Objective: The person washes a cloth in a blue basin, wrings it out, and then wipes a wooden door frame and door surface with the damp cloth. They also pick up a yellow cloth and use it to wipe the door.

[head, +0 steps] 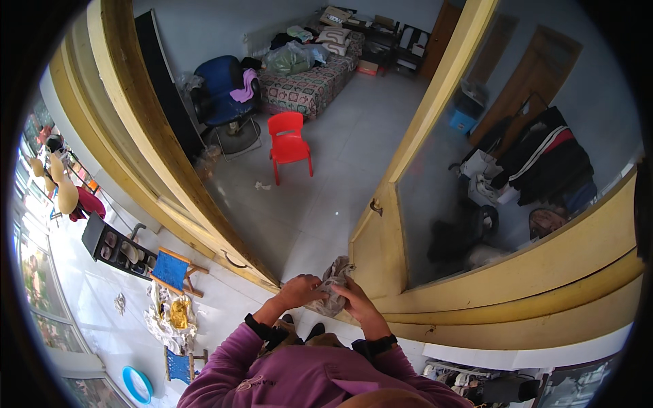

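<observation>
A crumpled grey-beige cloth or rag [330, 293] is bunched up in front of my body, at the height of the doorway. My left hand [302, 293] grips it from the left, fingers curled onto the folds. From the other side my right hand [358, 303] pinches it, thumb on top. Part of the cloth sticks up above both hands, and its lower folds hang between them. Just beyond it is the gap between a yellow wooden door [375, 255] with a glass pane and a second yellow door panel [204, 204] on the left.
Inside the room are a red plastic chair [288, 140], a blue office chair [219, 92] and a bed [311, 92] piled with bags and cloths. To my left, folding stools with blue seats [171, 268], scattered rags [171, 316], a shoe rack [122, 250] and a blue basin [136, 385] stand on the floor.
</observation>
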